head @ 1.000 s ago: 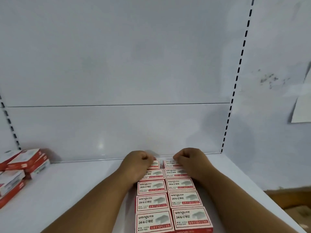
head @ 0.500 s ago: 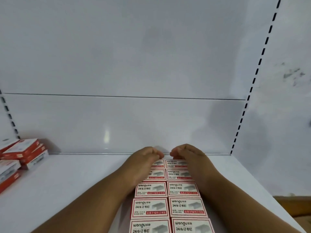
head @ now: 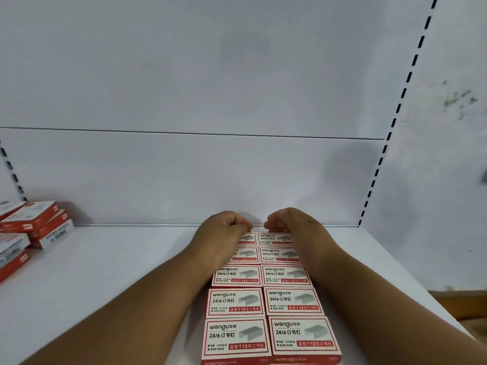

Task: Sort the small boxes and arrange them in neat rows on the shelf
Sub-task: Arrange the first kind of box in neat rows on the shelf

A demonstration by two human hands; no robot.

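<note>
Both hands curl over the rearmost staple boxes point(head: 274, 238) against the shelf's point(head: 118, 259) back edge; whether the left hand point(head: 222, 233) or right hand point(head: 292, 223) actually grips one cannot be told. A lopsided push could skew the two tight red-and-white columns running to the front edge. Unsorted boxes point(head: 37, 222) lie heaped near the left edge.

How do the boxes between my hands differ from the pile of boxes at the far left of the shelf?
The boxes between the hands lie flat in two straight columns, edges touching, labels up. The pile at the left is stacked loosely, with boxes askew and overlapping. The columns sit near the shelf's right end; the pile runs off the frame's left edge. Both are red-and-white boxes resting on the white shelf.
</note>
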